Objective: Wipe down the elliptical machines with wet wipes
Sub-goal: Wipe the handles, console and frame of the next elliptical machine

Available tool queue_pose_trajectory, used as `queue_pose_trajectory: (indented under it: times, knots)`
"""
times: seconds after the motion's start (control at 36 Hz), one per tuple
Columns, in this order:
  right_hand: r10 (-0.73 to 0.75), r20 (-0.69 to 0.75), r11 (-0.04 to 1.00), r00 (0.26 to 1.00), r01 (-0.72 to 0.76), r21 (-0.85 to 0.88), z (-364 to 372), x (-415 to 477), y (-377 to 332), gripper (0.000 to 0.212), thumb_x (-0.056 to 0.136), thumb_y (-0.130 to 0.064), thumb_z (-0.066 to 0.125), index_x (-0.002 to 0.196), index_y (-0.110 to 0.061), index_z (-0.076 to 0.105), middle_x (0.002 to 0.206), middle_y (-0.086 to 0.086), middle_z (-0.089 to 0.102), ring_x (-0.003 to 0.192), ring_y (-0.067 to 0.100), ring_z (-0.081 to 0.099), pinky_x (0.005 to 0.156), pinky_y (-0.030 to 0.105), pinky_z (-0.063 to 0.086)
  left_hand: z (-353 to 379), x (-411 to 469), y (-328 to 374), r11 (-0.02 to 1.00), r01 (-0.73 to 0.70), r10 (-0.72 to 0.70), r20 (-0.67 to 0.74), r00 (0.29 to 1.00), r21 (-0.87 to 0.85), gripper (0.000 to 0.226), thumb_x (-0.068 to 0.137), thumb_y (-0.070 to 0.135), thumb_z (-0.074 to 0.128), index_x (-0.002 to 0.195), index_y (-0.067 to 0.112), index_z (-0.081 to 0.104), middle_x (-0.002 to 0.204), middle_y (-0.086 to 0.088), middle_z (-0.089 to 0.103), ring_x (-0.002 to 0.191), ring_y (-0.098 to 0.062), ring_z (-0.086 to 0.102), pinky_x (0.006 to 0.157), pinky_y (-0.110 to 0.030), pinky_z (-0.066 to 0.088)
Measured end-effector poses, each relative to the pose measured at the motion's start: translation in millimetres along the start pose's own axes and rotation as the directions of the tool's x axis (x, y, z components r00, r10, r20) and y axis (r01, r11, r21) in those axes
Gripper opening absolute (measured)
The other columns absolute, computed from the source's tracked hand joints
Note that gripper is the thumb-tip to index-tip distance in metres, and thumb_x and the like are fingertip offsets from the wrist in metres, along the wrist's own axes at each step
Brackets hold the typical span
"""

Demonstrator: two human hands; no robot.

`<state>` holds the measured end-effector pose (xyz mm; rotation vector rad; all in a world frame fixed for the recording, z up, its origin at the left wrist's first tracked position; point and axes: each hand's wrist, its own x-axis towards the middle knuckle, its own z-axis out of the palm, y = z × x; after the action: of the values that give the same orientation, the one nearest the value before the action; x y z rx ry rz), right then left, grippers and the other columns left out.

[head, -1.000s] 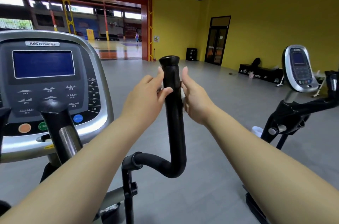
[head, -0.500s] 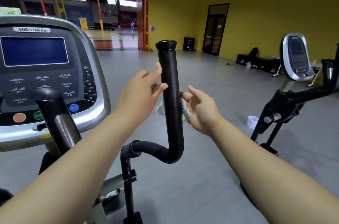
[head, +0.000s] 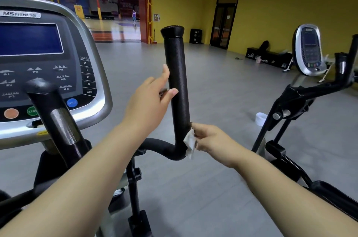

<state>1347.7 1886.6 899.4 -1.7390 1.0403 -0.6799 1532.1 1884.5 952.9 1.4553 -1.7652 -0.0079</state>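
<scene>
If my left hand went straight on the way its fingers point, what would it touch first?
Most likely the upright handlebar: the left hand points up and rightward at it, thumb tip about touching. Depth is unclear; the fingers could slip behind it.

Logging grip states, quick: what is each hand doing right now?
Left hand: open, beside the black handlebar.
Right hand: pinches the wet wipe at the handlebar's bend.

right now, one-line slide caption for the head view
Right hand pinches a wet wipe against the lower bend of the black handlebar; left hand touches the shaft higher up.
</scene>
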Motion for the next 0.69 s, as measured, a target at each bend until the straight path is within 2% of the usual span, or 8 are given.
queue_pose_trajectory:
  times: [0.08,0.14,0.19,0.28,0.44,0.58,0.64,0.69]
  knots:
    - [-0.056,-0.153,0.995,0.987,0.043,-0.09,4.2,-2.5,5.9,0.026,0.082,-0.001,0.051,0.105,-0.003,0.063,0.099,0.02,0.067,0.105,0.037,0.059,0.097,0.055,0.044,2.8,-2.0,-0.9,1.0,0.009,-0.009,-0.002,1.0,-0.01,0.061,0.096,0.035,0.047,0.149,0.031,0.019,0.077,0.007,0.041,0.071,-0.006,0.041,0.059,-0.014,0.03]
    - [-0.087,-0.319,0.996,0.944,0.077,-0.044,15.0,-3.3,6.8,0.039,0.085,0.001,0.059,0.116,-0.021,0.065,0.095,-0.003,0.073,0.1,0.012,0.066,0.096,0.036,0.05,3.5,-4.2,-0.5,0.999,0.03,-0.03,-0.008,1.0,-0.043,0.059,0.095,0.034,0.049,0.148,0.034,0.023,0.08,0.007,0.042,0.075,-0.008,0.045,0.063,-0.015,0.034]
    - [-0.131,-0.44,0.991,0.888,0.108,-0.077,28.2,-3.3,6.6,0.044,0.085,-0.007,0.066,0.122,-0.028,0.062,0.097,-0.011,0.07,0.094,0.001,0.064,0.088,0.02,0.05,2.4,-6.4,0.3,0.996,0.048,-0.049,-0.014,0.999,-0.069,0.057,0.094,0.033,0.051,0.146,0.037,0.027,0.083,0.005,0.043,0.081,-0.012,0.049,0.071,-0.021,0.038]
    - [-0.244,-0.533,0.966,0.81,0.155,-0.206,42.9,-0.1,10.4,0.043,0.085,-0.012,0.067,0.126,-0.026,0.06,0.096,-0.009,0.065,0.089,0.001,0.059,0.077,0.01,0.046,0.5,-11.1,-0.1,0.998,0.042,-0.041,0.015,0.999,-0.048,0.055,0.094,0.032,0.052,0.145,0.037,0.03,0.094,0.001,0.052,0.087,-0.014,0.05,0.076,-0.026,0.042]
    - [-0.351,-0.564,0.932,0.747,0.222,-0.287,55.1,6.6,12.9,0.049,0.09,-0.013,0.063,0.136,-0.014,0.049,0.099,-0.004,0.056,0.091,0.0,0.052,0.078,0.001,0.036,-2.7,-24.1,-2.1,0.98,0.116,-0.099,0.106,0.989,-0.162,0.05,0.093,0.028,0.056,0.138,0.041,0.04,0.111,0.005,0.067,0.104,-0.013,0.062,0.095,-0.037,0.049]
    - [-0.446,-0.667,0.889,0.597,0.384,-0.251,57.2,7.2,8.1,0.037,0.087,0.0,0.063,0.102,-0.033,0.066,0.095,-0.021,0.058,0.093,-0.009,0.055,0.081,0.003,0.039,-10.5,-41.4,-7.2,0.979,0.143,-0.122,0.141,0.982,-0.146,0.031,0.092,0.028,0.058,0.121,0.038,0.061,0.105,0.014,0.069,0.098,-0.004,0.062,0.089,-0.023,0.048]
    - [-0.549,-0.663,0.83,0.508,0.427,-0.36,52.3,10.7,2.8,0.031,0.085,0.007,0.062,0.095,-0.02,0.072,0.098,-0.03,0.056,0.096,-0.008,0.056,0.082,0.007,0.041,-15.0,-48.7,-12.9,0.98,0.169,-0.148,0.173,0.974,-0.11,0.025,0.092,0.029,0.057,0.115,0.034,0.065,0.107,0.015,0.069,0.096,-0.002,0.062,0.086,-0.02,0.047]
    - [-0.68,-0.606,0.731,0.413,0.441,-0.52,45.8,17.4,-5.1,0.025,0.081,0.011,0.061,0.096,-0.006,0.073,0.098,-0.023,0.055,0.093,0.002,0.058,0.08,0.016,0.046,-22.3,-55.7,-19.3,0.976,0.202,-0.183,0.201,0.962,-0.08,0.021,0.093,0.032,0.055,0.11,0.035,0.067,0.098,0.016,0.069,0.091,-0.006,0.065,0.082,-0.029,0.054]
